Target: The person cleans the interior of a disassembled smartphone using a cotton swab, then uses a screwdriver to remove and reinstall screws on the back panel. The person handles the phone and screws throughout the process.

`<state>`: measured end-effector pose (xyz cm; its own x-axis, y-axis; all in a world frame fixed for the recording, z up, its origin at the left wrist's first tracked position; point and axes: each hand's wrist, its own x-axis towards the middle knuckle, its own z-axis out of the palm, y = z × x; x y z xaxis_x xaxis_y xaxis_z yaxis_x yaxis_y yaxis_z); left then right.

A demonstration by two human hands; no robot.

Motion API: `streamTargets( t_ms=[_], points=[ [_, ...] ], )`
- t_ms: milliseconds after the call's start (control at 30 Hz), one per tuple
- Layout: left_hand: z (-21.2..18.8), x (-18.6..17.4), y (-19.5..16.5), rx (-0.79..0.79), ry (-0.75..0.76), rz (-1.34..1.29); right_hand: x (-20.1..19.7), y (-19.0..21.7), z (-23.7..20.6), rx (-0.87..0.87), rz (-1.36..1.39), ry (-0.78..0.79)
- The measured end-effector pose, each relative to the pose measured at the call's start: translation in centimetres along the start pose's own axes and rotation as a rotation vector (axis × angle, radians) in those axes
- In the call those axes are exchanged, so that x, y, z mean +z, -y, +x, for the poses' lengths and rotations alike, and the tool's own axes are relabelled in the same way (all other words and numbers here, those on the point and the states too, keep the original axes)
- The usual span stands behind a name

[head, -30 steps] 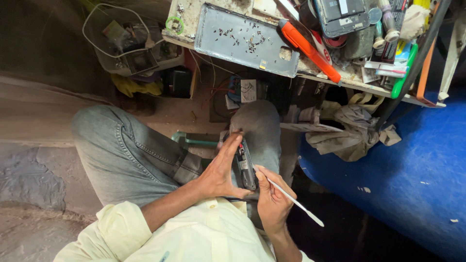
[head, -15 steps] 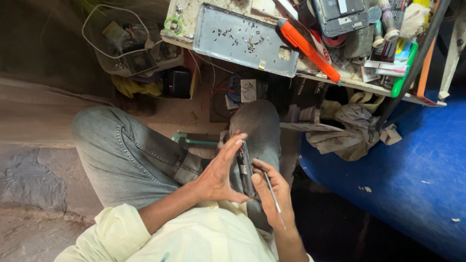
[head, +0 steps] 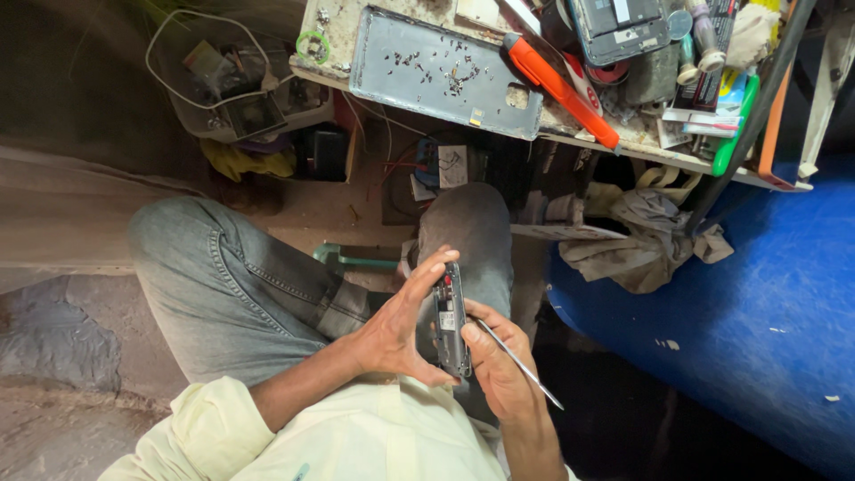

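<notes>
Above the knees stood a cluttered worktop bearing a grey tray and an orange tool. The left hand clasped an opened phone over the lap; the right hand steadied it, gripping a thin metal tool.

Left hand cradles an opened phone edge-up over the lap, right hand steadies its lower end while gripping a thin metal tool, with a grey metal tray and orange-handled tool on the cluttered bench above.
</notes>
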<state>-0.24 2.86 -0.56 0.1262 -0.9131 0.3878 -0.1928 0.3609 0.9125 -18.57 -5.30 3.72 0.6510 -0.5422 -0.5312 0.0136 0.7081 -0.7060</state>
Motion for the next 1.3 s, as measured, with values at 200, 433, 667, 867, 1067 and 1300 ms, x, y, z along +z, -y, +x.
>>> streamTargets(
  t_ms=[200, 433, 667, 867, 1067, 1300],
  points=[
    [0.1, -0.5, 0.0, 0.005, 0.063, 0.002, -0.1, -0.8, -0.2, -0.116, -0.147, -0.091],
    [0.6, 0.1, 0.1, -0.63, -0.104, -0.728, 1.0, -0.6, -0.5, -0.232, -0.414, -0.244],
    [0.9, -0.2, 0.0, -0.674, -0.127, -0.917, 2.3, -0.4, -0.7, -0.226, -0.466, -0.258],
    [0.9, 0.2, 0.0, -0.66, -0.178, -0.928, 2.3, -0.3, -0.5, -0.3, -0.554, -0.216],
    [0.7, 0.7, 0.0, -0.691, -0.213, -0.896, 2.2, -0.2, -0.4, -0.311, -0.736, -0.248],
    [0.3, 0.4, -0.8, -0.738, -0.049, -0.821, 0.5, 2.4, 0.5, -0.474, -0.843, -0.13]
  ],
)
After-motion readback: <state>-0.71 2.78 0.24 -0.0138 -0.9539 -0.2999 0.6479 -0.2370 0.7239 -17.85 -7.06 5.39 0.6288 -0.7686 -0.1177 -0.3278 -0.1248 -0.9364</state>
